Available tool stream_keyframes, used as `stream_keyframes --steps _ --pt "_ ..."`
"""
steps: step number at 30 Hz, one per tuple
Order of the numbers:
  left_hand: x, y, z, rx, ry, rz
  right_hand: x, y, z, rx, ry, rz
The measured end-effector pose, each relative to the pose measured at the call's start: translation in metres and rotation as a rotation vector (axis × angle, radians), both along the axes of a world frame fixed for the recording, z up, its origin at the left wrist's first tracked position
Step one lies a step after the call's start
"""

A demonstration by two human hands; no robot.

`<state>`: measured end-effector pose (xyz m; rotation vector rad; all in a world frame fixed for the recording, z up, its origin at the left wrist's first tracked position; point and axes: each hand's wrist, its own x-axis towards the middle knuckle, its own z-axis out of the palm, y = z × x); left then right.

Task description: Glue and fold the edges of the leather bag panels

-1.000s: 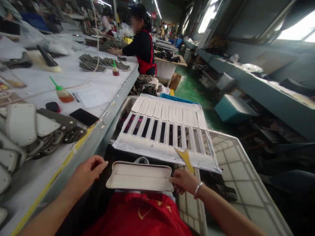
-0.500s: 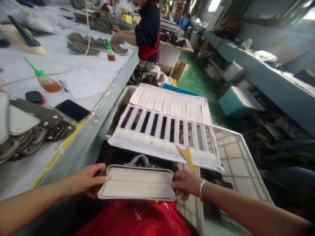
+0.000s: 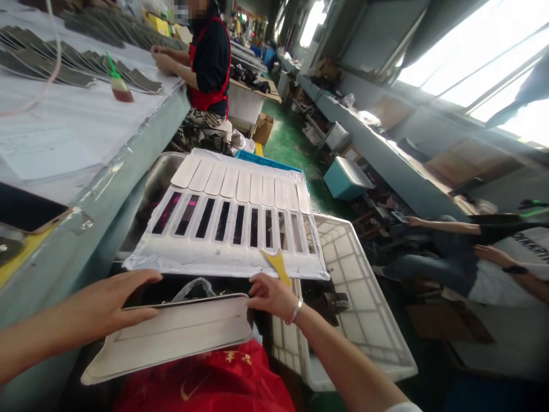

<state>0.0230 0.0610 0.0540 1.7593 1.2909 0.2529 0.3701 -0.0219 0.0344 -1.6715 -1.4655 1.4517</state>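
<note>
A cream handbag point(image 3: 184, 332) lies tilted over my lap, its left end lower than its right. A plastic-wrapped handle point(image 3: 193, 287) arches up behind its upper edge. My left hand point(image 3: 128, 297) rests by the upper left edge, fingers stretched out and thumb lying along the cream surface. At the upper right corner, my right hand point(image 3: 270, 296) pinches the handbag's edge between thumb and fingers. Just beyond sits a white slotted board point(image 3: 171, 260) with a row of cream rounded strips point(image 3: 229, 182) along its far side. A yellow forked piece point(image 3: 278, 266) lies on the board's near edge.
A worktable point(image 3: 128, 146) with stacked grey pieces and a green-tipped glue bottle point(image 3: 120, 86) runs along the left. A white crate point(image 3: 364, 274) stands at right. One person in a red apron point(image 3: 210, 68) works ahead; another sits at far right, holding a phone point(image 3: 400, 217).
The view has swung right, bringing the windows and a seated person into sight. The handbag has tilted, its left end dropping. My left hand's fingers have spread from their earlier grip.
</note>
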Motion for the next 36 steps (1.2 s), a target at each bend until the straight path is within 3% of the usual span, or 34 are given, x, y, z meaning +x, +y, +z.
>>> stream_keyframes --steps 3,5,7,13,20,26,31,36 --pt "0.059 0.003 0.016 0.039 0.021 -0.463 -0.005 0.004 0.011 0.257 -0.119 0.106" --pt "0.092 0.0 0.019 -0.013 -0.035 -0.633 -0.011 0.005 0.02 0.39 -0.276 0.273" --pt "0.112 -0.002 0.017 -0.029 -0.061 -0.708 -0.016 0.005 0.026 0.49 -0.431 0.41" --pt "0.116 -0.012 0.018 0.008 -0.067 -0.74 -0.022 0.004 0.034 0.462 -0.629 0.539" --pt "0.117 -0.038 0.006 0.296 0.134 -0.862 -0.024 0.0 0.048 0.459 -0.796 0.803" --pt "0.115 -0.045 -0.004 0.506 0.325 -0.925 -0.025 0.018 0.052 0.297 -0.758 0.754" --pt "0.116 -0.05 -0.011 0.622 0.337 -0.918 -0.03 0.043 0.039 0.119 -0.654 0.762" --pt "0.115 -0.048 -0.018 0.612 0.262 -0.889 -0.031 0.055 0.022 -0.12 -0.368 0.702"
